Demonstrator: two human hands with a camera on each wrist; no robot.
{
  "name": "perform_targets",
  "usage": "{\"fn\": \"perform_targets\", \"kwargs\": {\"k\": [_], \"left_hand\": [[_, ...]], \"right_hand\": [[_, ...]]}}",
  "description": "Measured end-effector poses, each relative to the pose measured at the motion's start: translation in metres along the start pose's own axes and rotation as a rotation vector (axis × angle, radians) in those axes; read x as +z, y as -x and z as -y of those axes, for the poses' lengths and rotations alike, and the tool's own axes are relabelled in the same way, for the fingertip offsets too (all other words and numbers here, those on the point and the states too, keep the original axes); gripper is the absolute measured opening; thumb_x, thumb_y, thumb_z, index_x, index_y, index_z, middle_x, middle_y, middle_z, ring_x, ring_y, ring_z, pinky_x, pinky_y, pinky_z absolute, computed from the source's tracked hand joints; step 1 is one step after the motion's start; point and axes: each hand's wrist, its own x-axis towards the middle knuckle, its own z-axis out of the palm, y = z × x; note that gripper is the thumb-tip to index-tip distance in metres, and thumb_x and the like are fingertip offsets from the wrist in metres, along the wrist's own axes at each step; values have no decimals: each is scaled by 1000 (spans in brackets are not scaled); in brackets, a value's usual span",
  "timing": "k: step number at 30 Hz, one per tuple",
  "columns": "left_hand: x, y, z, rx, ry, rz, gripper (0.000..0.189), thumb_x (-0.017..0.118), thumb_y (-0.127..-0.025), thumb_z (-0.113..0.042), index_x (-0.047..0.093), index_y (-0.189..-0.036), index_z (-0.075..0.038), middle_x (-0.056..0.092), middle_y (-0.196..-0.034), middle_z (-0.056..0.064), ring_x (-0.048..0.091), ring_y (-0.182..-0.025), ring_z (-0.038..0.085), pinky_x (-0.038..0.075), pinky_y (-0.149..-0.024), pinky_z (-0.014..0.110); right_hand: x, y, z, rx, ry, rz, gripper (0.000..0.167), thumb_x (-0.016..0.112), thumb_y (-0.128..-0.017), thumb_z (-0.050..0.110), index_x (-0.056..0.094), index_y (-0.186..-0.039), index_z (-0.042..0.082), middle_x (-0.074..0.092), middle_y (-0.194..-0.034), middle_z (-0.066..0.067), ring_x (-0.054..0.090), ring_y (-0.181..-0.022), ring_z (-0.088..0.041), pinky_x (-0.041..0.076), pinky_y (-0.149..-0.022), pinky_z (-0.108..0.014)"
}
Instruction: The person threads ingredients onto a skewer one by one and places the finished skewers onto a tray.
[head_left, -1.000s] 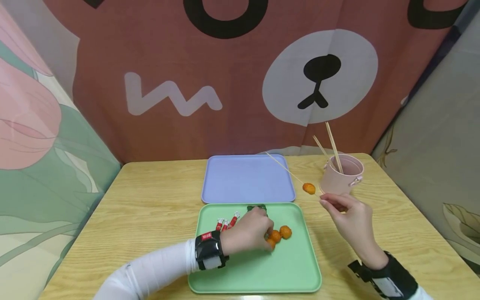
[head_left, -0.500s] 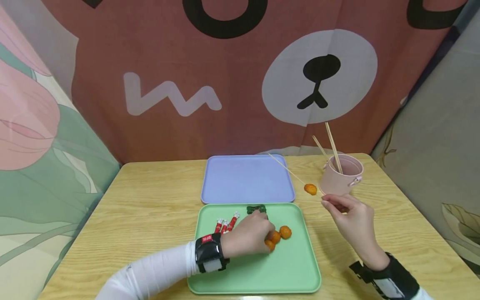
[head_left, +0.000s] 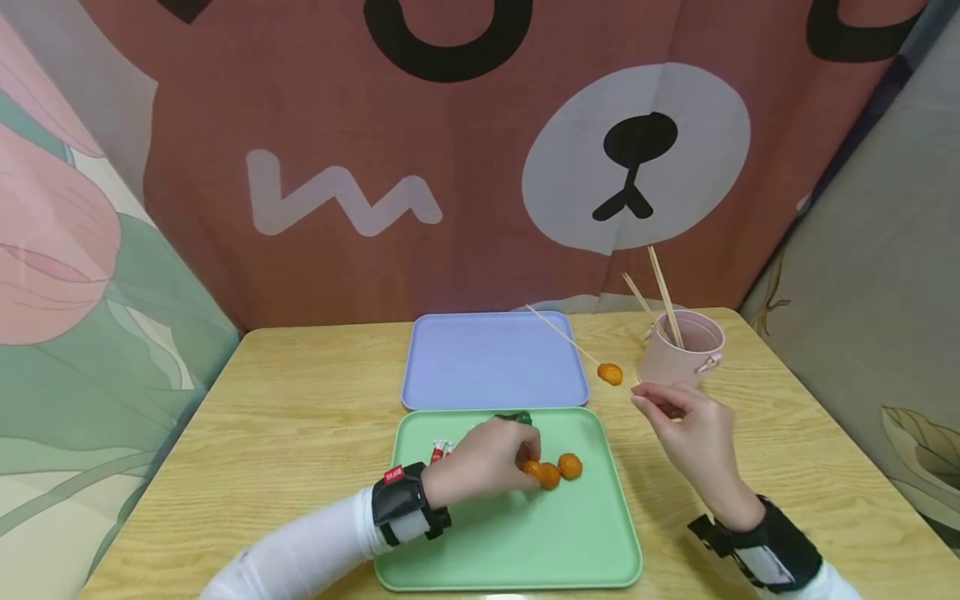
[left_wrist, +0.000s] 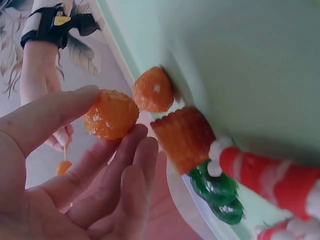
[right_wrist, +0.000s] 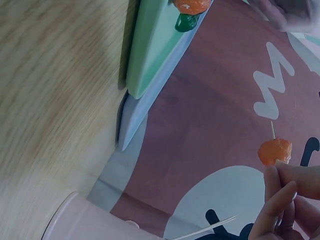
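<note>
My left hand (head_left: 487,462) is over the green tray (head_left: 510,550). Its thumb and fingers pinch an orange ball (left_wrist: 111,115), seen best in the left wrist view. Beside it, two more orange balls (head_left: 570,466) are on the tray. Between thumb and fingertips, my right hand (head_left: 693,433) grips a thin wooden skewer (head_left: 562,335) in the air, right of the trays. One orange ball (head_left: 610,374) is threaded on that skewer near the fingers, and its long bare end points up and left.
Also on the green tray are red-and-white striped pieces (left_wrist: 272,175), dark green pieces (left_wrist: 217,192) and a ribbed orange-brown piece (left_wrist: 182,140). Behind it lies a blue-purple tray (head_left: 495,362). A pink bucket (head_left: 678,354) holding several skewers (head_left: 666,292) stands at the back right.
My left hand has shifted slightly left and away from me with the pinched ball. The right hand and skewer have drifted a little left.
</note>
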Motion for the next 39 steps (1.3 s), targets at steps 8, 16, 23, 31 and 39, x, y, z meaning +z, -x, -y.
{"fn": "perform_targets", "kwargs": {"k": [8,16,23,31,39], "left_hand": [[-8,4,11,-39,214,-85,18,78,-73,-10,65,-85,-14,65,-79,-5,58,-69,4,49,-63,17],[-20,11,20,-95,368,-172,18,76,-78,-12,67,-93,-16,68,-87,-4,63,-76,8,52,-67,22],[-31,16,28,-123,534,-271,19,74,-80,-18,69,-98,-19,69,-96,-2,66,-84,11,54,-72,27],[-40,19,35,-124,812,-301,25,72,-84,-18,69,-108,-16,70,-102,5,66,-93,21,54,-80,33],[-43,21,36,-117,938,-350,30,69,-84,-10,68,-115,-9,66,-111,10,66,-97,20,54,-85,31]], "right_hand": [[6,-4,2,-13,-14,0,14,80,-71,0,75,-84,3,69,-73,-5,53,-63,10,42,-59,-2],[10,-8,5,-39,-25,-4,14,80,-71,1,75,-83,3,69,-73,-5,54,-63,7,42,-59,-3],[12,-10,5,-70,-32,-13,12,80,-72,2,75,-83,4,68,-71,-3,52,-64,11,43,-59,-3],[15,-11,7,-61,-55,-3,13,79,-72,1,75,-84,3,69,-73,-5,54,-64,9,43,-61,-3],[19,-15,12,-83,-85,-14,13,80,-71,1,75,-83,3,69,-73,-5,53,-65,14,44,-59,-3]]}}
